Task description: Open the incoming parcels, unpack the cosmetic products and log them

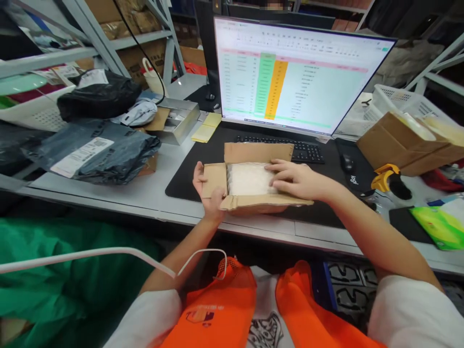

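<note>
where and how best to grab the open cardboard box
Probably the open cardboard box's two short ends, below the flaps, coming from left and right together: it lies lengthwise across the mat, and those folded-out flaps look thin.

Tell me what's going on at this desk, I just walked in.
A person in an orange vest has an open cardboard box in front of a lit monitor. The left hand grips the box at its left flap, while the right hand lies over the whitish contents inside. The flaps are folded out, and the keyboard sits partly hidden behind the box.
</note>
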Demonstrator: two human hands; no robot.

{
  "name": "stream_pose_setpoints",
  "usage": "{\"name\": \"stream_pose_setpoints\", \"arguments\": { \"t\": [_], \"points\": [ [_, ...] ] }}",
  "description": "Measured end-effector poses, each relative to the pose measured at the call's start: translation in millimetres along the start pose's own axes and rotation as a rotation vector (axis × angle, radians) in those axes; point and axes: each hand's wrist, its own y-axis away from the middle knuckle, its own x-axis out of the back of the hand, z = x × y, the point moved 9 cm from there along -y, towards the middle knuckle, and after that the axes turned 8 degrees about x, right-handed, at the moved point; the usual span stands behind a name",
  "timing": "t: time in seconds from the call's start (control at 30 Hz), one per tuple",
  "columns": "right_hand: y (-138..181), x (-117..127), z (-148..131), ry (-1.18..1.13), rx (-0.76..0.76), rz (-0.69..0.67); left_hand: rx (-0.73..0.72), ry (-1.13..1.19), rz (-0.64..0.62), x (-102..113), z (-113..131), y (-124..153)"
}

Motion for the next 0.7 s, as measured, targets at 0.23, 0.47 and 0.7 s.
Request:
{"name": "stream_pose_setpoints", "arguments": {
  "t": [0.23, 0.47, 0.7],
  "points": [
    [81, 8, 15, -0.034, -0.046, 0.515, 0.165, 0.09, -0.379, -33, 14, -16],
    [105, -23, 0, 0.235, -0.088, 0.389, 0.037, 0.523, -0.439, -31, 85, -41],
    [51, -7, -47, 0.422, 0.02, 0.588, -0.237, 0.298, -0.799, -87, 131, 10]
  ]
}}
